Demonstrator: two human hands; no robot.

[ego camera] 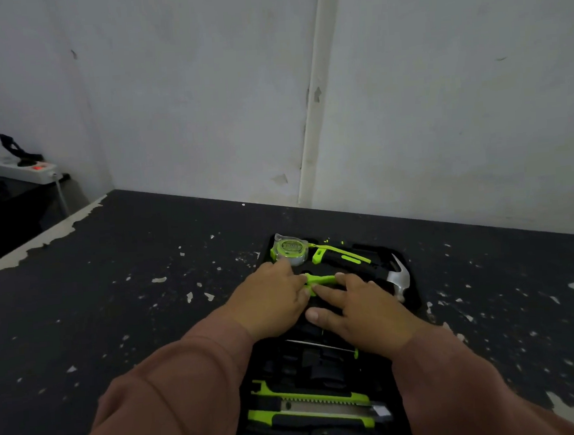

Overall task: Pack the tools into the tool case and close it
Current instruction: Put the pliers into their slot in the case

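Fingers (297, 286) of the left hand (271, 298) pinch one end of a small green tool (322, 278); the right hand (366, 308) lies beside it, fingers spread, index tip pressing. At 6 o'clock in the open case (319, 357) on the table (148, 295) sits a knife (312, 404). Past the hands, a tape measure (289, 249) lies at 11 o'clock and a hammer (396, 276) at 1 o'clock. Seating the green tool looks the step in hand. Next probably comes firm downward pressure, then closing the case.

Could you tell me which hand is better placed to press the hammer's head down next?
Probably the right hand: open, it lies beside the silver steel claw hammer head; the left hand grips the lime-green tool handle.
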